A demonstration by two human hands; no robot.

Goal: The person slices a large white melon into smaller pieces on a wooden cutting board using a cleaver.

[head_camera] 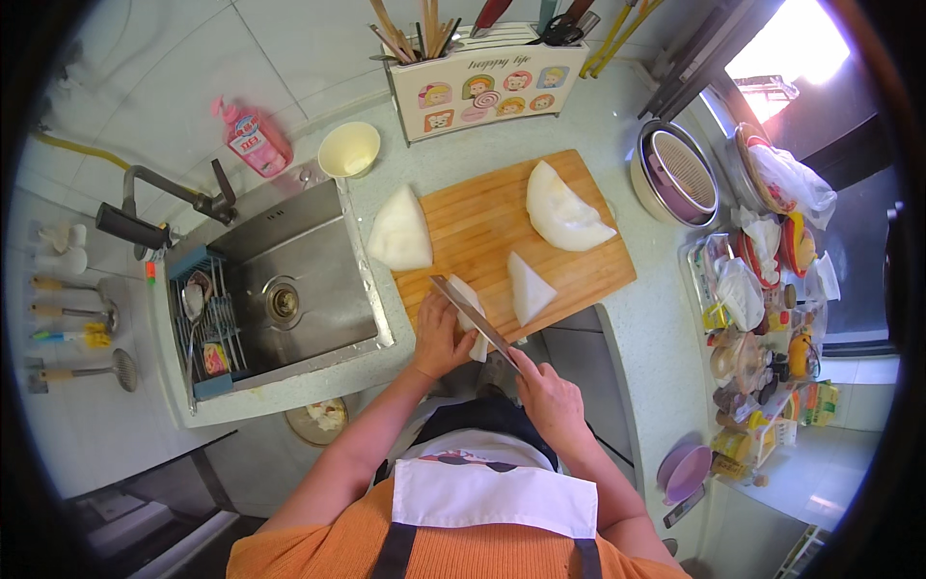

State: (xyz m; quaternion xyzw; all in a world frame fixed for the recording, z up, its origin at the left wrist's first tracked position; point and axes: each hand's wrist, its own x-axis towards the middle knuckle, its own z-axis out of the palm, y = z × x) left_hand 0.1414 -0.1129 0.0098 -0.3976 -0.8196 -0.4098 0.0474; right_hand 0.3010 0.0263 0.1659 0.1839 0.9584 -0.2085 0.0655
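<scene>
Near the front left of the wooden cutting board (pixel 477 217), my left hand (pixel 438 336) holds a piece of peeled white melon (pixel 468 292). My right hand (pixel 551 402) grips a kitchen knife (pixel 474 316) by its handle, which my fingers hide. The blade lies slantwise across the held piece, its tip close to my left fingers. How deep the edge sits cannot be seen. A white wedge (pixel 529 291) rests just right of the blade. Farther back on the board lies a large curved melon chunk (pixel 568 210). Another chunk (pixel 402 230) straddles the board's left edge and the counter.
Left of the board is a steel sink (pixel 325 289) with a faucet (pixel 173 192) and a dish rack (pixel 210 318). Behind stand a yellow bowl (pixel 349 150), a pink soap bottle (pixel 257 141) and a utensil holder (pixel 485 90). Nested bowls and colanders (pixel 676 174) stand right.
</scene>
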